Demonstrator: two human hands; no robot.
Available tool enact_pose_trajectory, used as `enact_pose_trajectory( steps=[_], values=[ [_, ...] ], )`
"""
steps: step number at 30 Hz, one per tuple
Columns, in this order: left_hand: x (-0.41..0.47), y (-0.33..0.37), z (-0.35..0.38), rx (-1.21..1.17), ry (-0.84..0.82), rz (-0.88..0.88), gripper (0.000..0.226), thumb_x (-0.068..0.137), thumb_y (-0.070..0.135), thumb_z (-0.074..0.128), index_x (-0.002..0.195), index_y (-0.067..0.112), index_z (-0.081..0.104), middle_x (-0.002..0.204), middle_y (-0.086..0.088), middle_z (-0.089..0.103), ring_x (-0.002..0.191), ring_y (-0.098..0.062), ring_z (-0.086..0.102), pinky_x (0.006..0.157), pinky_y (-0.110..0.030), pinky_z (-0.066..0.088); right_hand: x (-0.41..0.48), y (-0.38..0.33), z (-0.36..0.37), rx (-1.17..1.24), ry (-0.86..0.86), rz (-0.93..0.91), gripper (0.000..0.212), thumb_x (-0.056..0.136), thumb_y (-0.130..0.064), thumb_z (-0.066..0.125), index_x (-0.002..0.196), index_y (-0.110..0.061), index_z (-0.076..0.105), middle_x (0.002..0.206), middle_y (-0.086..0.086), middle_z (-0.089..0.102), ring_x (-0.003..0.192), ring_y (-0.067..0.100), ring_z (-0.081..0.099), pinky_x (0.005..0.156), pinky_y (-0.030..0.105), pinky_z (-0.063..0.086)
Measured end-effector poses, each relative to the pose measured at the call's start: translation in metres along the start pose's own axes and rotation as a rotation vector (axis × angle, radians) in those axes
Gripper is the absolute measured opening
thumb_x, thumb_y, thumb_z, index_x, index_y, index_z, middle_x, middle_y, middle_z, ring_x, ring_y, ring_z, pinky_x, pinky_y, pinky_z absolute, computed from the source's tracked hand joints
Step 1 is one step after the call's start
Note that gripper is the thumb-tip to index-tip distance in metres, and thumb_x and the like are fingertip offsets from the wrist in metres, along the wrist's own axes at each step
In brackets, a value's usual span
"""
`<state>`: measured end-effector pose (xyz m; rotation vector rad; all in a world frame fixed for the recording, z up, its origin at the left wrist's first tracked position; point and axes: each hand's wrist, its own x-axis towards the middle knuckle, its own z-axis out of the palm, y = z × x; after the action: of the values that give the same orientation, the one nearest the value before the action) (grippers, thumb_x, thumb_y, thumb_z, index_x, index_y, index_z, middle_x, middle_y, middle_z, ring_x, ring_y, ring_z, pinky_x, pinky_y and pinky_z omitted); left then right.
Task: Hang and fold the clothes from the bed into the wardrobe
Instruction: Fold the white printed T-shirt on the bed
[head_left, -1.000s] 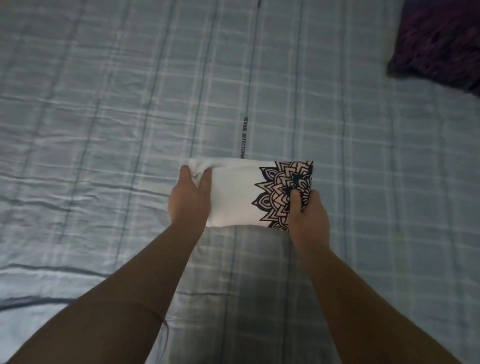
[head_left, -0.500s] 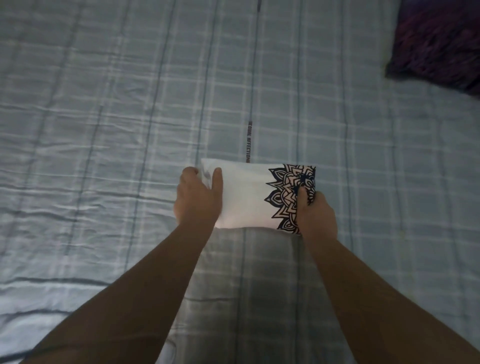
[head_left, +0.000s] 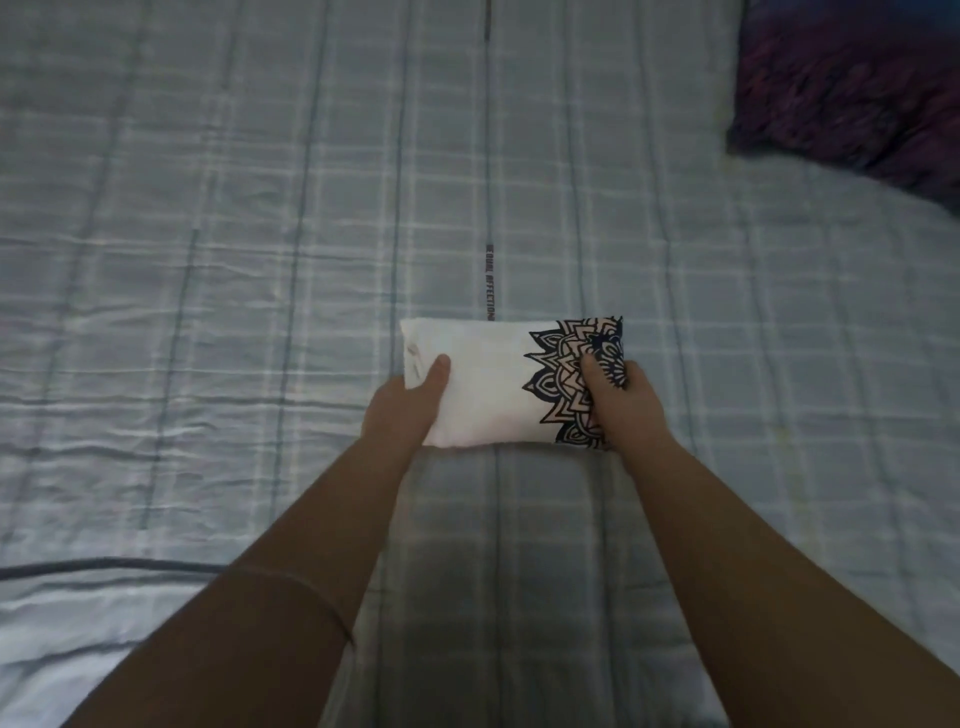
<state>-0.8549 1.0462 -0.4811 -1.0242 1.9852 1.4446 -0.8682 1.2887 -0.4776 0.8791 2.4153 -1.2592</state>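
Purple pillow (head_left: 852, 88) partly out of frame (top right); sheet lettering (head_left: 489, 283) illegible.

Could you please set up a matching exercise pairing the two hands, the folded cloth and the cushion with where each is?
1. left hand
2. right hand
3. folded white cloth with a dark mandala print
4. dark purple patterned cushion

a. upper right corner of the view
b. grips the cloth's printed end
c. between both hands
d. grips the cloth's plain white end

Pairs: 1-d; 2-b; 3-c; 4-a

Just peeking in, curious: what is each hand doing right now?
Left hand: grips the left end of the folded white cloth with a dark mandala print.
Right hand: grips that cloth's printed end.
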Motion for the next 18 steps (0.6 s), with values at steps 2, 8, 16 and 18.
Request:
enact_pose_trajectory(
  steps=[2,8,16,18],
  values=[
    [-0.002,-0.001,-0.006,-0.023,-0.023,0.033,0.077,0.072,0.076,0.063,0.117,0.014,0.066,0.109,-0.005,0.065,0.104,-0.029,0.065,0.097,-0.044,0.053,-0.007,0.004,-0.003,0.025,-0.008,0.002,0.038,0.09,-0.057,0.06,0.104,-0.021,0.06,0.088,-0.007,0.062,0.084,0.015,0.058,0.079,0.027,0.041],
    [-0.031,-0.044,-0.006,0.034,-0.001,0.132,0.037,0.086,0.063,0.061,0.091,0.026,0.065,0.098,0.002,0.069,0.095,-0.022,0.067,0.091,-0.041,0.055,-0.044,0.033,-0.013,0.171,-0.06,-0.035,0.029,0.096,-0.053,0.054,0.108,-0.027,0.059,0.093,-0.015,0.063,0.085,0.001,0.06,0.068,0.022,0.045],
    [-0.145,-0.089,-0.016,-0.086,0.17,0.241,0.022,0.092,0.049,0.063,0.093,0.028,0.069,0.09,0.01,0.071,0.085,-0.011,0.069,0.076,-0.035,0.057,-0.128,0.063,-0.054,0.274,-0.105,-0.111,0.039,0.096,-0.044,0.059,0.126,-0.021,0.051,0.107,-0.003,0.068,0.087,0.003,0.064,0.07,0.022,0.052],
    [-0.185,-0.089,-0.022,-0.184,0.178,0.233,0.019,0.093,0.043,0.064,0.095,0.025,0.068,0.09,0.008,0.071,0.086,-0.015,0.069,0.074,-0.035,0.058,-0.154,0.056,-0.075,0.285,-0.148,-0.167,0.026,0.097,-0.044,0.058,0.116,-0.026,0.06,0.109,-0.003,0.07,0.089,0.005,0.067,0.077,0.026,0.056]
  ],
)
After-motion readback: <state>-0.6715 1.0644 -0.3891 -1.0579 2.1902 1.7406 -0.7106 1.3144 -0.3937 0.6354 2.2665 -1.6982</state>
